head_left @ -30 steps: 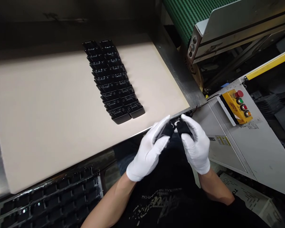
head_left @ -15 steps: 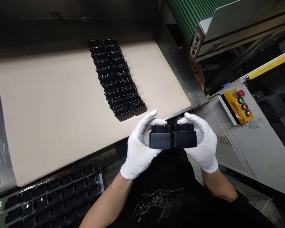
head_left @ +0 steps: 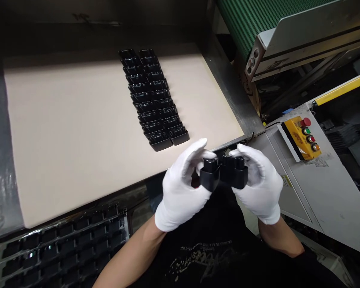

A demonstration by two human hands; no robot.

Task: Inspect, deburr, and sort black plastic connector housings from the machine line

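My left hand, in a white glove, grips a small black plastic part between thumb and fingers. A matching black plastic part is held by my gloved right hand. Both parts are side by side in front of my chest, turned at an angle to each other, with raised stubs on top. Beyond my left hand, two rows of similar black parts lie close together on the beige sheet. My fingertips behind the held parts are partly hidden.
A clear tray with black pieces in its pockets sits at the lower left. A green ribbed conveyor belt runs at the upper right. At the right, a yellow button box is fixed on a grey cabinet.
Both held parts have been turned, the left one most, so their fronts no longer line up. The view has shifted slightly; the rows on the sheet are unchanged.
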